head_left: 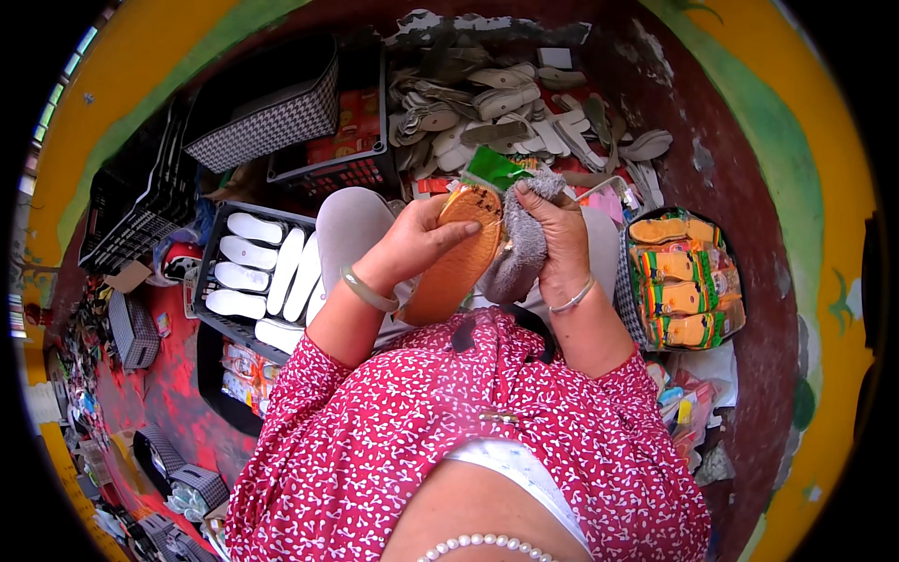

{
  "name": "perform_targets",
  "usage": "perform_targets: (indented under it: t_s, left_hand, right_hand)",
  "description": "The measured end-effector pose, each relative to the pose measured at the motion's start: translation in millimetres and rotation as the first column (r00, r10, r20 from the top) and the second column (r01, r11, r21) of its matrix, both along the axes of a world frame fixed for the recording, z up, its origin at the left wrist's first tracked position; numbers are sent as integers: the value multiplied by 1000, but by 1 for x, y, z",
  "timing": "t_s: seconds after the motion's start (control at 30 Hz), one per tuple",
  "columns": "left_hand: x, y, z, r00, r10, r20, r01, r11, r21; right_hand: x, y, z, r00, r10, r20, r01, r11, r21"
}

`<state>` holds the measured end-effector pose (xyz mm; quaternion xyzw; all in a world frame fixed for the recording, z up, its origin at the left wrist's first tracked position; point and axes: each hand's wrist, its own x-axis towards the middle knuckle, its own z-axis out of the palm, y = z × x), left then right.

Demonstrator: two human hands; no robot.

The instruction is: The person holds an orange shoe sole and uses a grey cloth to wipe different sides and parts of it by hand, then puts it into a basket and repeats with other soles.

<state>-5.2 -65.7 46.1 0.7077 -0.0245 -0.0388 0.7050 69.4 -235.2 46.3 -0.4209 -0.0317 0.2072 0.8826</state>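
My left hand grips a pair of orange insoles in a clear wrapper with a green header. The thumb lies flat across the insole's upper part, and the fingers behind it are hidden. In my right hand is a bunched grey fuzzy cloth, pressed against the right side of the insoles. Both hands are close together above my lap, between my knees.
Left of my knee stands a black crate with white insoles. A patterned basket at the right holds packaged orange insoles. Loose pale insoles are heaped ahead by the wall. More bins stand at the far left.
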Motion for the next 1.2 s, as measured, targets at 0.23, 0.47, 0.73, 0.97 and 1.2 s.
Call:
perform_targets:
  t_s: [0.23,0.47,0.73,0.97,1.2]
  left_hand:
    - [3,-2,-8,997,-6,-76,-7,985,-172]
    - [-5,-1,-32,981,-189,-50,135,839,-527]
    - [-9,-1,-39,932,-308,-192,144,800,-582]
    - [0,10,-52,986,-125,-108,16,726,-688]
    - [12,-1,-56,980,-66,-189,-70,769,-635]
  right_hand:
    - [7,2,-6,995,-19,101,30,993,-111]
    - [32,6,-27,809,-39,586,339,846,-411]
    - [70,-9,-37,757,-120,643,515,714,-473]
    - [78,-37,35,918,-301,259,315,949,-12]
    - [70,26,28,854,46,519,133,944,-302]
